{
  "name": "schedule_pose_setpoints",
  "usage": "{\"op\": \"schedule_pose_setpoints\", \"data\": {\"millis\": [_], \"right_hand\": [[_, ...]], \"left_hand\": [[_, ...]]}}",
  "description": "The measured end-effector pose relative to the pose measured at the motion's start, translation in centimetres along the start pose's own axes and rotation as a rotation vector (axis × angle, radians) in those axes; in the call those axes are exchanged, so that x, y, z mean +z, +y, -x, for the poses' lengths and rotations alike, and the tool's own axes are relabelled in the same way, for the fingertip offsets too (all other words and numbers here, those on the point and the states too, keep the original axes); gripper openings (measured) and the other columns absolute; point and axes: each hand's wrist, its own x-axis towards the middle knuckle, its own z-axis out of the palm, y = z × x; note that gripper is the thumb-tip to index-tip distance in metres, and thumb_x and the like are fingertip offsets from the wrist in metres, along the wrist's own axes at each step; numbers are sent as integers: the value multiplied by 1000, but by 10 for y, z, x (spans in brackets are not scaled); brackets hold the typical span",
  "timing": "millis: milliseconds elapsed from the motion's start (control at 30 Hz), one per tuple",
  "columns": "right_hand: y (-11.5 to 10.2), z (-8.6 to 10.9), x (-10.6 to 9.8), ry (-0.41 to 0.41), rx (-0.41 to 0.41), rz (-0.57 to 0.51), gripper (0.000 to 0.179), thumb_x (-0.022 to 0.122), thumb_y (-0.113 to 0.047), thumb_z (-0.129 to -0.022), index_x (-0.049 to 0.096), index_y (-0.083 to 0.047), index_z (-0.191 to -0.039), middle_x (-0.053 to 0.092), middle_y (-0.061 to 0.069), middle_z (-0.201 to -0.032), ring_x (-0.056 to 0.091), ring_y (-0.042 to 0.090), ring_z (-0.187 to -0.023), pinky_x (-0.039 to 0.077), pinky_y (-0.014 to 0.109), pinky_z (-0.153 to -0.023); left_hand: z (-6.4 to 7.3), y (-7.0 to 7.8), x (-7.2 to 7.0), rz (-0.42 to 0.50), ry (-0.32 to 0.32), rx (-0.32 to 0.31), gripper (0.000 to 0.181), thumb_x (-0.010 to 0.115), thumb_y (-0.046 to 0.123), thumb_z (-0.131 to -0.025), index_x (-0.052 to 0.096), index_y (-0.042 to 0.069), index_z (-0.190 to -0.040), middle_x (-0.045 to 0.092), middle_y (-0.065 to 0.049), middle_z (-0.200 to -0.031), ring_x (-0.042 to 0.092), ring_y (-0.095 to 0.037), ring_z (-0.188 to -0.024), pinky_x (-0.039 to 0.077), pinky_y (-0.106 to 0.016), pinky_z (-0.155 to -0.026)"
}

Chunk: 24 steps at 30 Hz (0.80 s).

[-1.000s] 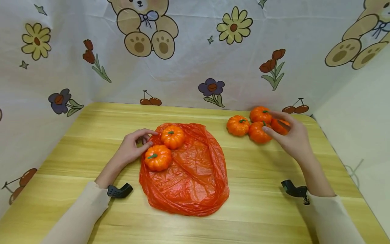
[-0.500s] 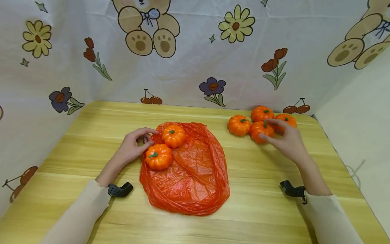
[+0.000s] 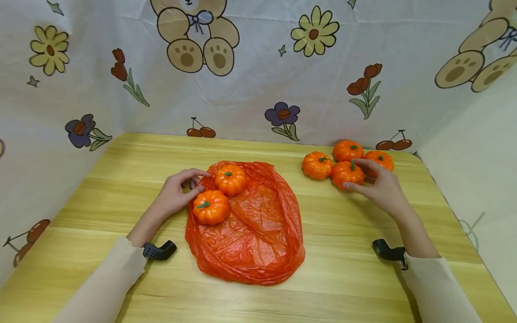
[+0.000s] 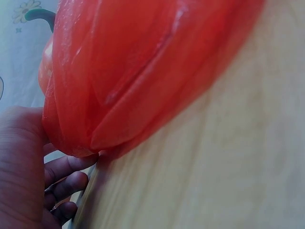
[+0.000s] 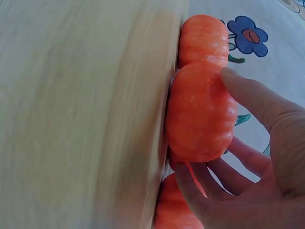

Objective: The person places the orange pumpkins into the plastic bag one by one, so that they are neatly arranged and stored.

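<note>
A red plastic bag [image 3: 258, 224] lies spread on the table, its rim rolled into a ring. Two small orange pumpkins [image 3: 210, 207] with green stems sit at its left side. My left hand [image 3: 177, 193] holds the bag's left edge between thumb and fingers; in the left wrist view, red plastic [image 4: 109, 86] hides part of the grip. At the back right, my right hand [image 3: 379, 184] has its thumb and fingers around the front pumpkin [image 3: 346, 175] of a cluster. In the right wrist view, the thumb touches one side of that pumpkin [image 5: 200, 114], with fingers on the other.
Three more pumpkins stand against the held one: a left one [image 3: 317, 165], a back one [image 3: 348, 150] and a right one [image 3: 378, 160]. The wooden table [image 3: 339, 278] ends at a patterned cloth [image 3: 242, 98] behind them.
My right hand has moved slightly left and down onto the front pumpkin, uncovering the right one. My left hand and the bag stay in place.
</note>
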Motion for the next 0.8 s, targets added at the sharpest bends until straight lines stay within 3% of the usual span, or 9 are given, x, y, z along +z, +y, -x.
{"op": "schedule_pose_setpoints", "data": {"millis": [67,300,800], "right_hand": [[1,0,0,-18,5,-13,73,88,-32,-88,56,-9,-150,58,17,-150,59,38,-132,50,41,-107],[3,-4,4,-89,4,-51,87,91,-28,-85,46,-3,-156,48,24,-157,48,47,-140,43,67,-109],[6,-3,6,-90,17,-51,88,92,-28,-83,46,-4,-154,48,23,-156,47,43,-140,43,66,-109]], "left_hand": [[0,0,0,0,1,-4,33,73,8,-97,75,21,-126,63,-3,-92,54,-17,-80,44,-24,-70],[1,1,-2,7,-3,-14,31,73,9,-97,75,21,-126,63,-3,-94,55,-18,-81,44,-25,-71],[0,2,-2,1,-4,-14,32,74,8,-97,74,17,-127,64,-3,-94,55,-18,-80,44,-25,-72]]}}
